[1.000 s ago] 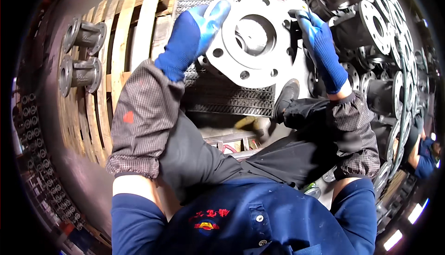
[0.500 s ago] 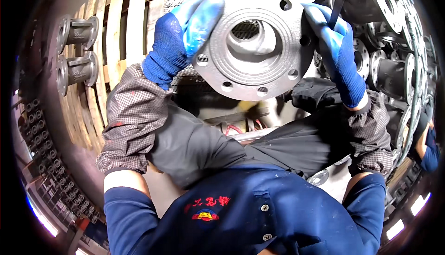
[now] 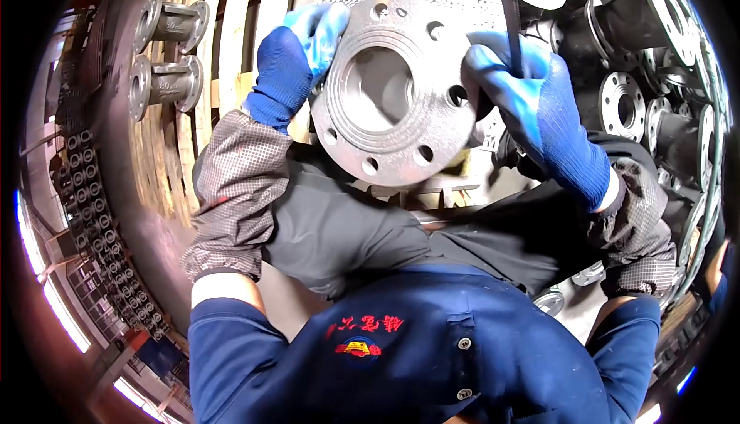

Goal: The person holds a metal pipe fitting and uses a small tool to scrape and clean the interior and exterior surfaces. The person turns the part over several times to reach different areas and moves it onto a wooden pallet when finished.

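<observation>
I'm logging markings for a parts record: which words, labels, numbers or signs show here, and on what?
Navy shirt: red characters on the chest; I won't copy the wording.
Emblem below them: red and yellow; its details are too small to read.
Upper flanged pipe piece and lower flanged pipe piece on the pallet: raised marks on the bodies, not copied.
Large held flanged part: no text I can read.
</observation>
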Available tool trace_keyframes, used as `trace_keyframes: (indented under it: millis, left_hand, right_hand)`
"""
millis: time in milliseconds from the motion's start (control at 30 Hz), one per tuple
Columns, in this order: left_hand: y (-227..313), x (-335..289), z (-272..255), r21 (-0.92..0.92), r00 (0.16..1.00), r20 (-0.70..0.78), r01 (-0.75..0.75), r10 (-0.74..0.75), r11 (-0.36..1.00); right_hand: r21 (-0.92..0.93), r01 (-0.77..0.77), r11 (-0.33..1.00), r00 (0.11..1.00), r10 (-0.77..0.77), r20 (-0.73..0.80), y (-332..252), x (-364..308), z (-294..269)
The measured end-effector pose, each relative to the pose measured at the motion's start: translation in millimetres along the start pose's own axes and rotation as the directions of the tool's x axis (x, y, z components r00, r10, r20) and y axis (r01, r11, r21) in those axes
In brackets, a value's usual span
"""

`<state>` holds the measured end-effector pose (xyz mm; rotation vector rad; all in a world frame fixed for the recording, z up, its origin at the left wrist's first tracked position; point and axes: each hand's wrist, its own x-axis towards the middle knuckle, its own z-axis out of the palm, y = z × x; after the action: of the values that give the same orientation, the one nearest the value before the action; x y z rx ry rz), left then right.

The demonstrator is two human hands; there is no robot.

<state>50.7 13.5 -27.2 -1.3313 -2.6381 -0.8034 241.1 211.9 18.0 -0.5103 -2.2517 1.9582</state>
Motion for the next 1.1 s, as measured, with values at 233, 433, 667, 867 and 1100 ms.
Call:
trace_keyframes:
  millis: [233,433,667,867,1100]
  left_hand:
    - [80.9,-52.8,-47.6,-0.557,0.966,0.205,0.247,-0.157,0.793]
    - [88.0,-88.5,-23.2,0.089,0.987,0.112,-0.122,0.112,0.989]
    - [52.9,-71.4,-48.6,-0.106,0.995,0.087,-0.048,0.057,0.993]
    - [26.6,-51.5,-63.6,-0.069,0.986,0.160,0.065,-0.054,0.995]
    - [2.7,-26.4,-73.5,-0.145,0.964,0.132,0.249,-0.231,0.958]
  right_hand:
    - [0.069,0.038,0.997,0.996,-0.044,0.083,7.8,-1.9,25.4]
    - [0.020,0.088,0.996,0.985,-0.090,0.147,-8.4,6.4,41.9]
    - [0.151,0.232,0.961,0.924,-0.266,0.275,-26.0,43.3,12.7]
    - [-0.131,0.150,0.980,0.983,-0.134,0.123,19.3,49.5,-27.0]
    - [0.174,-0.468,0.866,0.880,0.438,0.185,51.1,41.4,-7.7]
